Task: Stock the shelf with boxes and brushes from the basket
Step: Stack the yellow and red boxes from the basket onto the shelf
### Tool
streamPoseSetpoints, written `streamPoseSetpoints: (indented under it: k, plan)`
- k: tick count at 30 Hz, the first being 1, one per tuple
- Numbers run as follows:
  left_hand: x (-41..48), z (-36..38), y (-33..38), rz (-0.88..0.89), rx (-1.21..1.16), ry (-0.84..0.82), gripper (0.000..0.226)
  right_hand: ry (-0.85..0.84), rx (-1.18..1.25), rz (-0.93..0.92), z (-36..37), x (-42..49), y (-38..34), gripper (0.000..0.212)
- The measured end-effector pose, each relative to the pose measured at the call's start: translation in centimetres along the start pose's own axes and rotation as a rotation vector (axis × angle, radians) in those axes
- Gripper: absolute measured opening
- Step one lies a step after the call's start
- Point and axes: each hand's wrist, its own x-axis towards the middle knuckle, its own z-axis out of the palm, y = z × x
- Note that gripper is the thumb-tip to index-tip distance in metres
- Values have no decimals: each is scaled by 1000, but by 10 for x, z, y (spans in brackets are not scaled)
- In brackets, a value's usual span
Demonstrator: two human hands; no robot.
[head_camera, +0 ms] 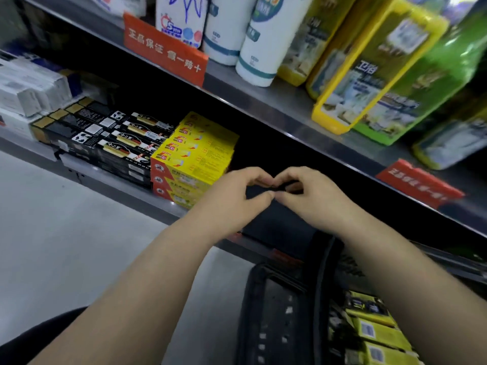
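A dark box [276, 225] stands at the front of the lower shelf [137, 198], just right of a stack of yellow boxes [195, 156]. My left hand [234, 198] and my right hand [313, 196] meet over its top end, and the fingers and thumbs of both pinch that end. The black basket [279, 312] sits below my arms, with several yellow and black boxes [376, 330] inside at the lower right. No brush can be made out.
Black boxes [105, 138] lie in rows left of the yellow stack, with white boxes [29, 88] further left. The upper shelf holds white paper rolls [261, 38] and yellow-green packs [374, 75]. Red price tags [166, 51] hang on the shelf edges. Grey floor [66, 246] lies at the left.
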Motion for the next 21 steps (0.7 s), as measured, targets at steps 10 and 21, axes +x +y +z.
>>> streamPoseSetpoints:
  k: [10,21]
  plan:
    - [-40,111,83,277,407,-427,27,-43,136,220,-30,-167,128,14]
    - [-94,203,93,236,441,-859,28,-1004,-160,527,33,-293,267,62]
